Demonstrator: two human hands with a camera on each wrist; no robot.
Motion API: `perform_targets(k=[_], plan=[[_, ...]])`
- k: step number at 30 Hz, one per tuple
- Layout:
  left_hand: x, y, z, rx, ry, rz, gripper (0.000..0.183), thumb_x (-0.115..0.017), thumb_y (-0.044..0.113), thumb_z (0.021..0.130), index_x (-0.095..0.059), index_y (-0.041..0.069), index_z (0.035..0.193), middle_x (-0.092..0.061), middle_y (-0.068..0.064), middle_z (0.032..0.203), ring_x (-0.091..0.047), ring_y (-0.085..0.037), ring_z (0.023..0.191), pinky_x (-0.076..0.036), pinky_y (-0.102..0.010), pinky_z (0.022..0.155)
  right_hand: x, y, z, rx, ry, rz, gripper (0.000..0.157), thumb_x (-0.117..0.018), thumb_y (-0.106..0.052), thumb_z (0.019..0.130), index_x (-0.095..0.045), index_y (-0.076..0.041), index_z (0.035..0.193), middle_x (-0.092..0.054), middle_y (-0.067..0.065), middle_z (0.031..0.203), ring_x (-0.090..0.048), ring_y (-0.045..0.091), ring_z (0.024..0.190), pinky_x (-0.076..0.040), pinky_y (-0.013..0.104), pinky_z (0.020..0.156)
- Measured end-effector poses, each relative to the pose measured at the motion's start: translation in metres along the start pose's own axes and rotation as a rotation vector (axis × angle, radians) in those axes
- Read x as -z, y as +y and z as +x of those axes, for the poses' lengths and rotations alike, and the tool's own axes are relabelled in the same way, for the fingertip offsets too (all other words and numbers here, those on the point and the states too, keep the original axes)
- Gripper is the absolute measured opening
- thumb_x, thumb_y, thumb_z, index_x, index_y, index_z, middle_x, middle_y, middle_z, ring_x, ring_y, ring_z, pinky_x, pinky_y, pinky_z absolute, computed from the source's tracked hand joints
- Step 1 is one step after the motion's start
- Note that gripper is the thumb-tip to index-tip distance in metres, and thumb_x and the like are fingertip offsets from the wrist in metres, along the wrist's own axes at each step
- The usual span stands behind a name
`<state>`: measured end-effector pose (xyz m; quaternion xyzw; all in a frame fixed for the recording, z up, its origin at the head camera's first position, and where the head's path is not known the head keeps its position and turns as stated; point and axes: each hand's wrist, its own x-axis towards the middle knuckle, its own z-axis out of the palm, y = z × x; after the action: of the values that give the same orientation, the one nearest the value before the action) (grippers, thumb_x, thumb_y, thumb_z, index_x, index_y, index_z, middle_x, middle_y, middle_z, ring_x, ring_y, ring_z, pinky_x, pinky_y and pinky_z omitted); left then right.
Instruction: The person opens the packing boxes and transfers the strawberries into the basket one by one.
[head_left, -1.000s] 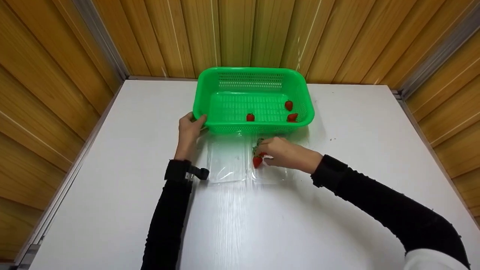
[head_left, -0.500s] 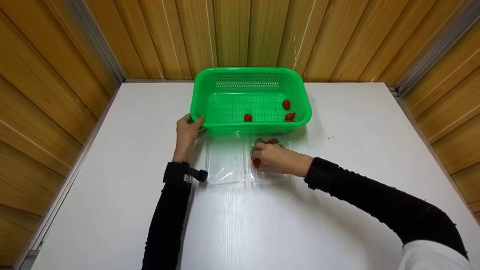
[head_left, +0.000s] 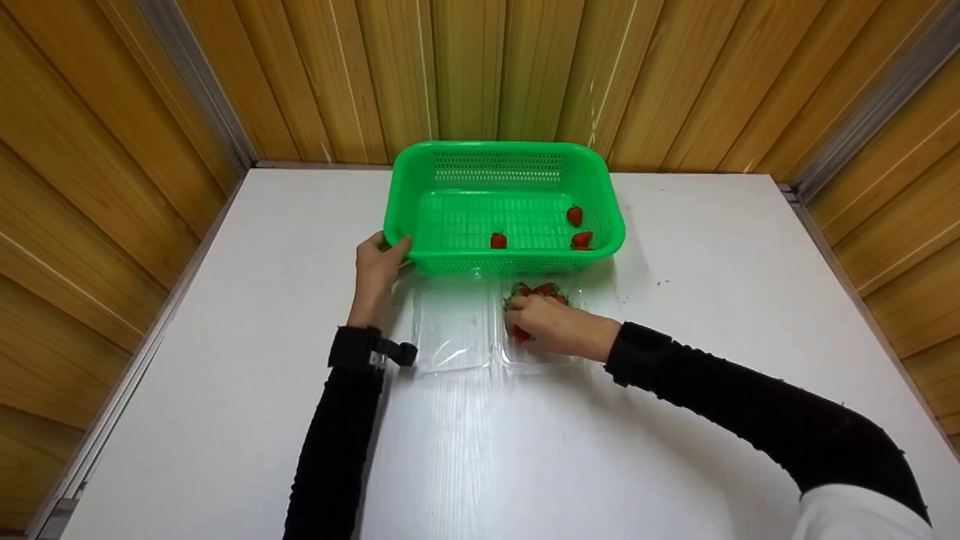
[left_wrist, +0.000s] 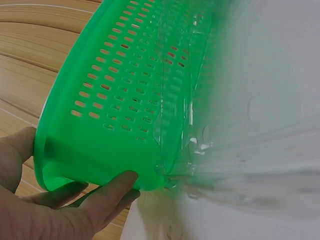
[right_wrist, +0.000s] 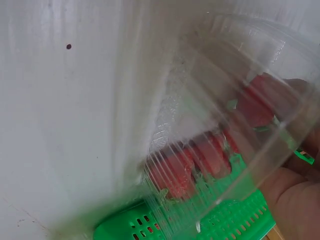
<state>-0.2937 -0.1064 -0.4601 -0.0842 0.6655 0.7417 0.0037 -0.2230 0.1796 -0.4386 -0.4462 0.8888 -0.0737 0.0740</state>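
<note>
My left hand [head_left: 373, 274] grips the front left corner of a green perforated plastic basket [head_left: 510, 256], thumb at the rim and fingers underneath, as the left wrist view shows on the basket's side [left_wrist: 100, 155]. Against the basket's front lies an opened clear plastic clamshell box, its left half [head_left: 454, 330] bare. Over the right half [head_left: 544, 364] my right hand [head_left: 562, 327] pinches a strawberry [head_left: 523, 336], partly hidden by the fingers. Several strawberries [head_left: 546, 289] sit behind that hand, at the box's far end. Through the clear wall, the right wrist view shows the held strawberry [right_wrist: 257, 102].
Inside the basket are a few strawberries: one [head_left: 498, 241] near the front wall and others [head_left: 574, 216] on the right. The white table [head_left: 480, 450] runs back to wood-patterned panels [head_left: 495, 75]. Small dark specks [head_left: 660, 283] lie right of the basket.
My right hand has come lower and slightly toward me with the strawberry, so the strawberries behind it show more. The left hand keeps its grip on the basket.
</note>
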Motion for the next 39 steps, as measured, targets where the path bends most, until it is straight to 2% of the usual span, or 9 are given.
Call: perform_targets(k=[8,18,21,29,34,39], plan=[[0.000,0.000,0.001,0.008,-0.007,-0.020,0.047,-0.061,0.014,0.102,-0.050,-0.010,0.140,-0.054,-0.032,0.136,-0.061,-0.039,0.120,-0.054,-0.045,0.102,0.004,0.000,0.002,0.037,0.053,-0.010,0.016,-0.074,0.010,0.081,-0.068,-0.005,0.086,-0.060,0.007,0.087,-0.058,0.023,0.084,-0.053,0.029,0.070],[0.000,-0.002,0.001,-0.008,0.005,0.037,0.045,-0.062,0.015,0.101,-0.052,-0.010,0.138,-0.057,-0.031,0.133,-0.064,-0.035,0.114,-0.055,-0.044,0.100,0.006,-0.001,0.001,0.042,0.049,-0.001,0.018,-0.074,0.011,0.079,-0.067,-0.005,0.082,-0.057,0.005,0.082,-0.056,0.022,0.083,-0.048,0.026,0.067],[0.000,-0.002,0.001,-0.009,0.005,0.018,0.045,-0.062,0.014,0.101,-0.053,-0.010,0.138,-0.057,-0.031,0.133,-0.065,-0.034,0.112,-0.055,-0.045,0.100,0.006,-0.001,0.001,0.037,0.041,-0.006,0.019,-0.073,0.011,0.078,-0.066,-0.006,0.083,-0.058,0.005,0.082,-0.056,0.021,0.081,-0.049,0.026,0.067],[0.000,-0.003,0.001,0.010,0.006,-0.021,0.046,-0.062,0.014,0.102,-0.051,-0.010,0.139,-0.055,-0.031,0.136,-0.065,-0.033,0.113,-0.055,-0.044,0.101,0.009,0.000,-0.001,0.006,0.007,0.095,0.023,-0.073,0.012,0.079,-0.060,-0.006,0.083,-0.055,0.001,0.073,-0.049,0.012,0.072,-0.042,0.022,0.063],[0.000,-0.002,0.001,0.007,0.010,-0.041,0.045,-0.062,0.014,0.102,-0.051,-0.010,0.138,-0.054,-0.031,0.136,-0.062,-0.037,0.118,-0.055,-0.043,0.101,0.019,0.002,0.000,-0.020,0.037,0.119,0.018,-0.081,0.003,0.083,-0.066,-0.004,0.092,-0.063,0.004,0.081,-0.057,0.015,0.079,-0.052,0.025,0.069],[-0.001,-0.002,0.003,0.012,0.012,-0.011,0.044,-0.062,0.014,0.102,-0.052,-0.009,0.138,-0.056,-0.031,0.136,-0.063,-0.036,0.119,-0.056,-0.040,0.099,0.031,0.004,-0.001,-0.054,0.068,0.135,0.014,-0.079,0.002,0.086,-0.071,-0.003,0.098,-0.069,0.009,0.092,-0.064,0.022,0.088,-0.059,0.032,0.075]])
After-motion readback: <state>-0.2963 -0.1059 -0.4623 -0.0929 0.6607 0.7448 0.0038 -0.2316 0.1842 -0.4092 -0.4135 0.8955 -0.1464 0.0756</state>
